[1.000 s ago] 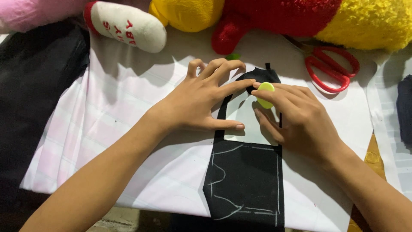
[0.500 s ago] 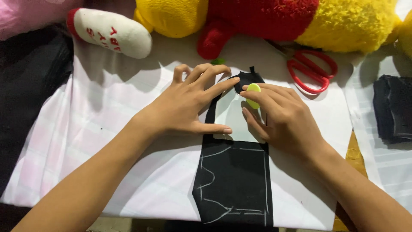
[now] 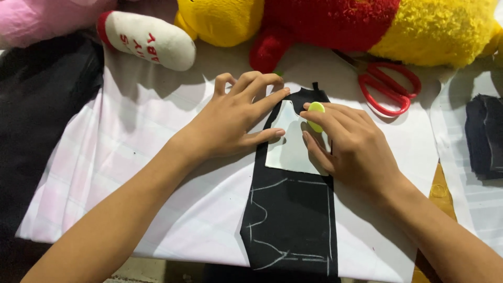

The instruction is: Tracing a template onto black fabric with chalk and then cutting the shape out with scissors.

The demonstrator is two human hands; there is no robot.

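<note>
A strip of black fabric lies on the white sheet, with white chalk outlines drawn on its near half. A pale paper pattern piece rests on the strip's far half. My left hand presses flat on the pattern's left edge, fingers spread. My right hand sits on the pattern's right side and pinches a small round yellow-green chalk disc against the pattern's top right corner.
Red-handled scissors lie beyond my right hand. Yellow and red plush toys and a white-soled plush foot line the far edge. Dark cloth lies left; folded dark fabric lies right.
The view has shifted slightly. My right hand with the chalk disc has edged along the pattern's top right; my left hand still holds the pattern down.
</note>
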